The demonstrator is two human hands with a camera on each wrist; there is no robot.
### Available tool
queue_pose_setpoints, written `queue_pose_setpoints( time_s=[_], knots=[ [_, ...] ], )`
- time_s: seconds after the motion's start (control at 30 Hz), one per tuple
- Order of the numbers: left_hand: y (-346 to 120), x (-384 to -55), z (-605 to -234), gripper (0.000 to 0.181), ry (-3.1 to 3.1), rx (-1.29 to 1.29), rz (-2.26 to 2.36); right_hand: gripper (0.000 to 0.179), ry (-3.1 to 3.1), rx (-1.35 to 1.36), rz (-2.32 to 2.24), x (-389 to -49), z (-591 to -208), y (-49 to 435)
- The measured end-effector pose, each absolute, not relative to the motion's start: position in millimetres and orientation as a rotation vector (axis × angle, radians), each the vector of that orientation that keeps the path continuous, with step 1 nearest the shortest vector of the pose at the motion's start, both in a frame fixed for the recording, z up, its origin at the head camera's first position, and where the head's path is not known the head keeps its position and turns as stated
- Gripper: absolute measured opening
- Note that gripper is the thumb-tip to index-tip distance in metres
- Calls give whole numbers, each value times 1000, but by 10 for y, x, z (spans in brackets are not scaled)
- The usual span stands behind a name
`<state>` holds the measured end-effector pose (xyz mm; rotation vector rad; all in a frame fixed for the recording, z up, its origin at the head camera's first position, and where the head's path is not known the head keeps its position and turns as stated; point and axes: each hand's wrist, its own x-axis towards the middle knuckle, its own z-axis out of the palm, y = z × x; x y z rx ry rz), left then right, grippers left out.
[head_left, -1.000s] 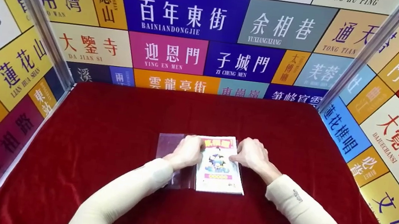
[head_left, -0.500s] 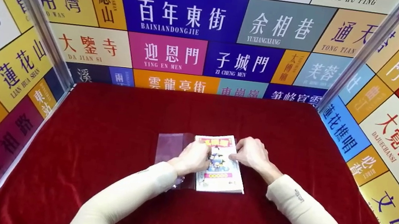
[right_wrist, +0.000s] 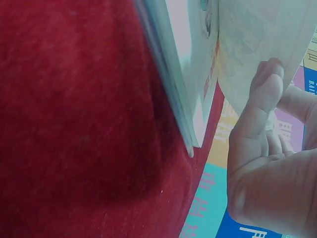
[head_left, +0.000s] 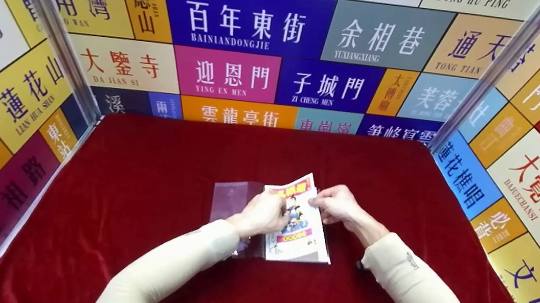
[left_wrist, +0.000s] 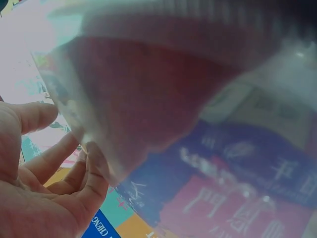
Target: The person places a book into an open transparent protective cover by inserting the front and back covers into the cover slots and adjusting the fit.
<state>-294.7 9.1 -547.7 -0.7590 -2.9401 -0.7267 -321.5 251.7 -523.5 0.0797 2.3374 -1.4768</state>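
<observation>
1. Head view: the right hand (head_left: 341, 204) pinches the right edge of the front cover (head_left: 304, 212) between thumb and bent fingers, holding its far right corner up in a point. The left hand (head_left: 267, 213), fingers bent, rests on the left side of the white booklet (head_left: 311, 258). That booklet lies at the middle of the dark red velvet cloth (head_left: 171, 160), its long axis running away from the person and leaning slightly left, yellow title at the far end. A clear, shiny plastic flap (head_left: 230, 200) extends from its left side, partly under the left arm.
2. Left wrist view: the thumb stands apart from the loosely bent fingers, whose tips meet the flap's edge; the see-through film is creased and blurred.
3. Right wrist view: thumb and finger grip the thin, pale cover, which curves away from the thick, straight-edged page stack (right_wrist: 181, 74).
</observation>
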Motion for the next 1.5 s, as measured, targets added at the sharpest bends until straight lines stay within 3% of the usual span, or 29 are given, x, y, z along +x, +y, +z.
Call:
queue_pose_setpoints(
  time_s=[0.5,0.73,0.83,0.97,1.23,1.5],
  knots=[
    [66,-2965,-5434,24,-2924,-749,-806,28,2416,53,-1494,-3176,-5192,2457],
    [14,-2987,-5418,27,-2916,-731,-840,17,2257,-24,-1634,-3151,-5128,2325],
    [-23,-2997,-5415,26,-2895,-730,-886,24,2196,-77,-1669,-3122,-5075,2258],
    [-94,-3011,-5400,32,-2870,-681,-1078,31,2180,-149,-1666,-3098,-5032,2172],
    [-213,-2988,-5302,70,-2819,-406,-1852,29,2211,-203,-1637,-3086,-5037,2071],
    [-249,-3031,-5285,66,-2736,-298,-2180,32,2174,-224,-1635,-3098,-5018,2008]
  ],
)
